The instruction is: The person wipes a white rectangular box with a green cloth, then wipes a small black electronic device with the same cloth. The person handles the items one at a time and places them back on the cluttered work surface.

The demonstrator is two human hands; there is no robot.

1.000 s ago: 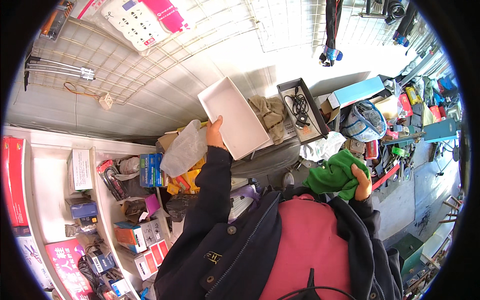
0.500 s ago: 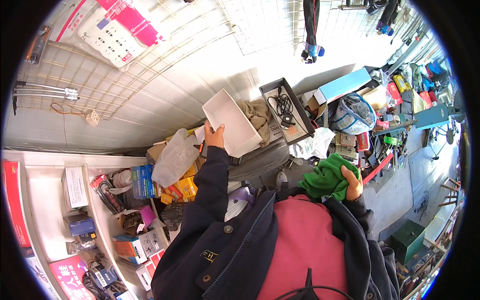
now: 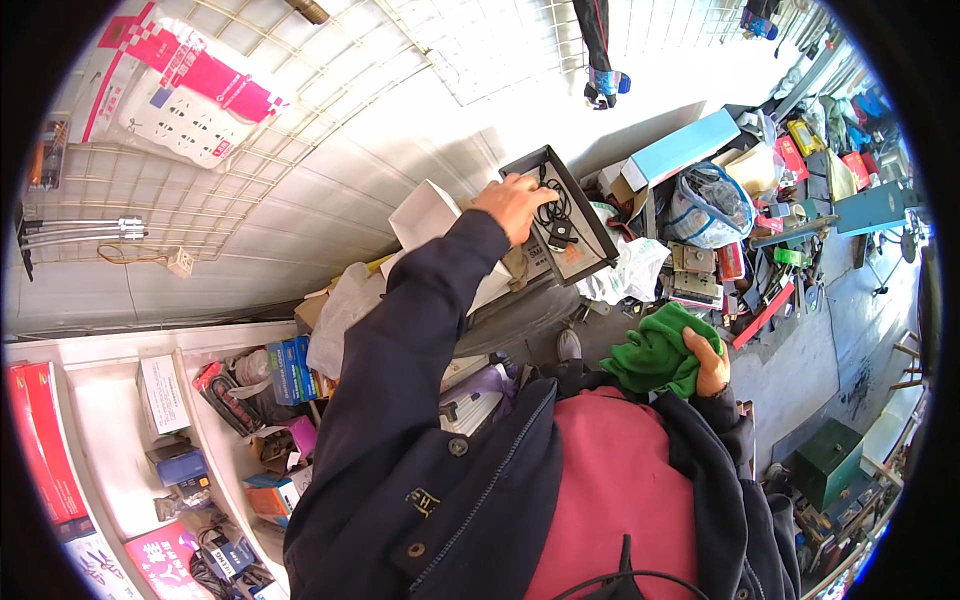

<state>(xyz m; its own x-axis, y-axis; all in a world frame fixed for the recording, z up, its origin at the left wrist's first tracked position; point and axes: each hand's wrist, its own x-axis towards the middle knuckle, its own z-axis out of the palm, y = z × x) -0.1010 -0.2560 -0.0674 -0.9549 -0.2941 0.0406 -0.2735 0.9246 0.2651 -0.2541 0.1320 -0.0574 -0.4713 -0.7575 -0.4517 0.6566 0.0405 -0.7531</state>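
My left hand reaches over the left rim of a shallow black-edged box. Its fingers stretch out beside a coiled black cable lying in that box; whether they touch the cable is unclear. Under my left sleeve, a white open box is partly hidden. A bit of greyish-brown cloth shows below the hand. On the right, close to my chest, my right hand is closed on a bunched green cloth.
A long light-blue box and a blue-and-white bag stand right of the black-edged box. White shelving with packaged goods is at lower left. A wire grid with a packaged power strip hangs on the wall.
My left hand has let go of the white box and moved right to the black-edged box. My right hand keeps its hold on the green cloth. The view has shifted slightly.
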